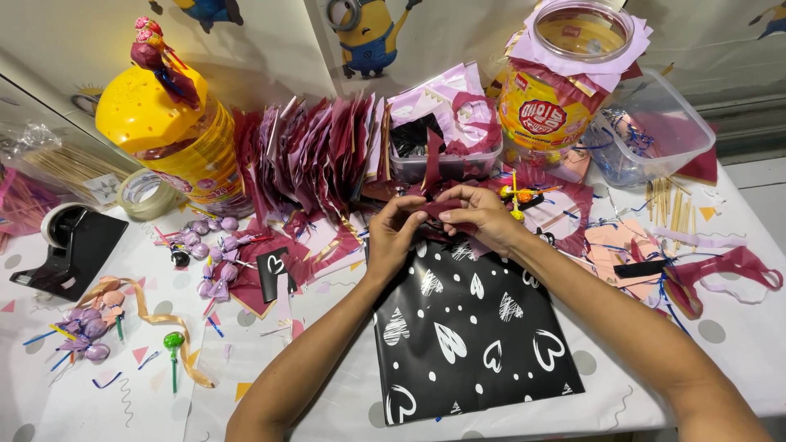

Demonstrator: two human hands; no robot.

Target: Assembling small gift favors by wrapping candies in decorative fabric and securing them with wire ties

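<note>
Near edge, centre: black sheet w/ white hearts [475,327] flat on table [327,393]; at its far edge, left hand [393,233] and right hand [479,214] meet, fingertips of both pinched together on a small dark-red paper piece [438,209] held just above the sheet. Left side: green lollipop [173,340], purple-wrapped lollipops [86,331], black tape dispenser [70,245] (toward left edge). Far edge: yellow-lidded jar [164,135] at left, fanned stack of maroon/pink papers [319,155] mid, clear-lidded candy jar [565,82] and clear plastic tub [655,123] toward far-right corner.
</note>
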